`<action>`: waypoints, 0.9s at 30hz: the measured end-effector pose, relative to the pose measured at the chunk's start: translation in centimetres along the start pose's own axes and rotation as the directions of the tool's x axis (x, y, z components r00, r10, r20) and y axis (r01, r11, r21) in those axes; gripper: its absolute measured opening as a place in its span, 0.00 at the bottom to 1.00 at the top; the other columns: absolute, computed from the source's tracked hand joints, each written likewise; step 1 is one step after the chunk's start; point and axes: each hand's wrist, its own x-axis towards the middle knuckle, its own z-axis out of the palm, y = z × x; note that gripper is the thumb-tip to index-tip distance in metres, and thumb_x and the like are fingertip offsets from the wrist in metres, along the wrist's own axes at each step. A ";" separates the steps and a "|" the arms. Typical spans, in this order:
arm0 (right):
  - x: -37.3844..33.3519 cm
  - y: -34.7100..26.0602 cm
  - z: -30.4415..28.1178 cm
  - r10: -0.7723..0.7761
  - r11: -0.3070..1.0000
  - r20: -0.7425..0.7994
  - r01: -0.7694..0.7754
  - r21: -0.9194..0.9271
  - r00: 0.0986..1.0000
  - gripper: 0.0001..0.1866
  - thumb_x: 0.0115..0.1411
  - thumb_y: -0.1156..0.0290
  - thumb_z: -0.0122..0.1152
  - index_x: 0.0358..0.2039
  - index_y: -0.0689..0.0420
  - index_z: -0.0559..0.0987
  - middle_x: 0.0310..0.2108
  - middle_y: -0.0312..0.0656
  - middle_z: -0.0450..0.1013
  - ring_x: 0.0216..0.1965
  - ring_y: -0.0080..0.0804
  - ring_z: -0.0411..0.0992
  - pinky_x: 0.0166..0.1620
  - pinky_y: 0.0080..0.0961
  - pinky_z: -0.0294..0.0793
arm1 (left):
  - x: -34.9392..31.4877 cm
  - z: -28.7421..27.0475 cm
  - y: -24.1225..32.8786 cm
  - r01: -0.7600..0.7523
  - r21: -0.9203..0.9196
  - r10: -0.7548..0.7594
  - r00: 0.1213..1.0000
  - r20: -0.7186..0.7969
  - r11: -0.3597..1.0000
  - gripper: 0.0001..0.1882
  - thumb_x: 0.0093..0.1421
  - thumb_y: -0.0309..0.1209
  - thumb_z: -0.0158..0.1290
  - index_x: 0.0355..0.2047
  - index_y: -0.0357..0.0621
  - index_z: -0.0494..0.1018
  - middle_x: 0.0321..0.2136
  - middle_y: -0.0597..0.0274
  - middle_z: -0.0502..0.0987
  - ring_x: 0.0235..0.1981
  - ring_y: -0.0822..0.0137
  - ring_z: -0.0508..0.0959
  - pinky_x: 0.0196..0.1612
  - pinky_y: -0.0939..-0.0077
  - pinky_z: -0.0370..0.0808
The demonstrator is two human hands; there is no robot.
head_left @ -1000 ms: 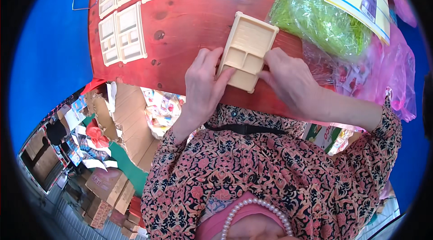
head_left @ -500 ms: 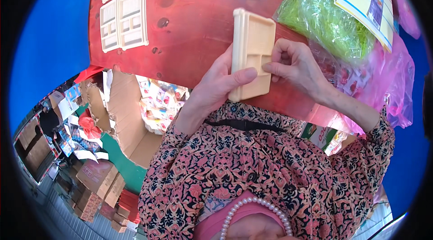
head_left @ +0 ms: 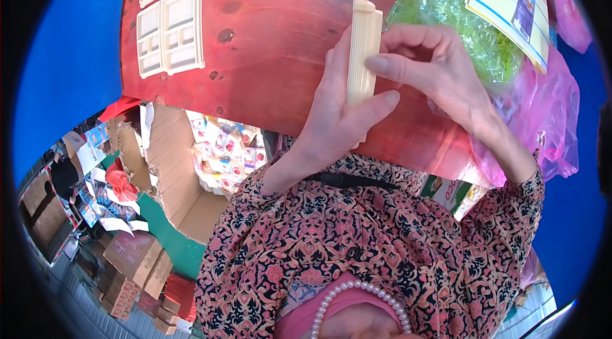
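Observation:
My left hand [head_left: 331,103] is wrapped round a cream plastic compartment tray [head_left: 363,29], held above the red table. The tray stands on end, its narrow ribbed side facing up toward me, so its compartments are hidden. My right hand [head_left: 440,65] is closed at the tray's right side, its thumb tip pressed to the edge and its other fingers curled behind. Similar cream trays [head_left: 183,36] lie at the table's far left, some of them forming a row along the far edge.
The red wooden table [head_left: 268,65] spans the space ahead. At its right lie a clear bag of green shreds [head_left: 440,4], cream-and-blue cards [head_left: 507,1] and pink plastic bags [head_left: 548,116]. An open cardboard box [head_left: 175,167] and a pile of small printed packets [head_left: 228,151] are at the lower left.
The tray has turned from showing its compartments to showing its ribbed edge. My right hand has moved up a little, its thumb now on that edge.

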 end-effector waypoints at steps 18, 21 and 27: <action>0.7 -0.2 -2.0 0.189 0.981 0.059 -0.191 0.043 0.980 0.06 0.47 0.72 0.60 0.23 0.61 0.78 0.18 0.35 0.72 0.19 0.16 0.67 0.24 0.12 0.67 | 0.8 0.0 1.1 0.053 -0.230 -0.036 0.996 0.076 0.972 0.29 0.58 0.44 0.44 0.54 0.38 0.56 0.44 0.61 0.66 0.46 0.72 0.65 0.50 0.76 0.61; 0.7 -0.3 -2.1 0.183 0.981 0.042 -0.185 0.051 0.982 0.06 0.47 0.72 0.60 0.22 0.61 0.78 0.17 0.35 0.72 0.18 0.16 0.67 0.23 0.11 0.67 | 0.8 -0.7 1.6 0.095 -0.336 -0.067 0.993 0.092 0.937 0.33 0.55 0.38 0.50 0.57 0.38 0.53 0.45 0.60 0.66 0.45 0.71 0.65 0.50 0.76 0.61; 0.9 -0.3 -2.2 0.186 0.981 0.063 -0.189 0.048 0.981 0.06 0.47 0.72 0.60 0.22 0.61 0.77 0.18 0.36 0.71 0.17 0.16 0.66 0.22 0.11 0.67 | 0.7 -0.8 1.6 0.126 -0.380 -0.111 0.992 0.061 0.916 0.33 0.49 0.35 0.55 0.54 0.38 0.58 0.43 0.60 0.69 0.45 0.71 0.68 0.50 0.76 0.63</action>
